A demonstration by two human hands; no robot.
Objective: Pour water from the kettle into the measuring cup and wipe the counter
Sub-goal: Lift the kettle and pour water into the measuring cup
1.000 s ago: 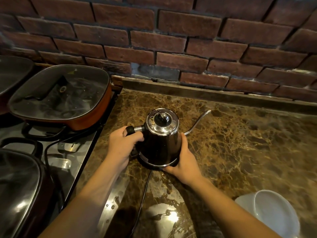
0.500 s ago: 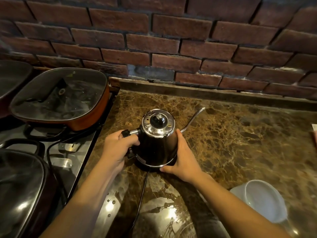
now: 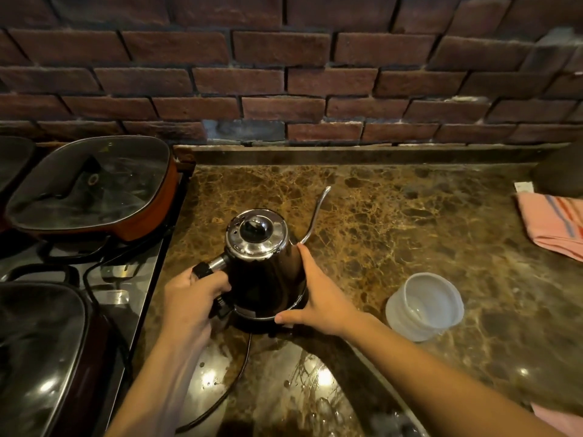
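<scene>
Centre of frame: kettle (image 3: 263,272), dark body, shiny lid with a black knob, upright on its round base (image 3: 271,320) on the counter (image 3: 410,222). Thin gooseneck spout (image 3: 317,212) curving up and to the right, tip toward the brick wall (image 3: 284,74).

Left hand (image 3: 192,301), lower centre-left: clenched around the kettle's black handle, fingers wrapped, thumb over the top near the metal collar. Right hand (image 3: 318,294), just right of the kettle: released flat against the kettle's side, palm on the body, thumb stretched along the base rim, fingertips up near the foot of the spout. Not closed on anything, only pressed there.

Black cord (image 3: 233,383) running from under the base down toward the bottom edge, curling left.

Cup (image 3: 424,305), translucent white plastic, round, lower right of centre, upright on the counter, near the right forearm but apart from it, well apart from the kettle. Contents: cannot tell.

Right edge: pink cloth (image 3: 555,225) with stripes, folded, lying on the counter, partly cut off by the frame.

Left side: stove (image 3: 94,279) with dark grates, bearing an orange pan (image 3: 91,187) under a glass lid at upper left and a dark lidded pan (image 3: 41,351) at lower left. Bright light glints on the polished counter at bottom centre.
</scene>
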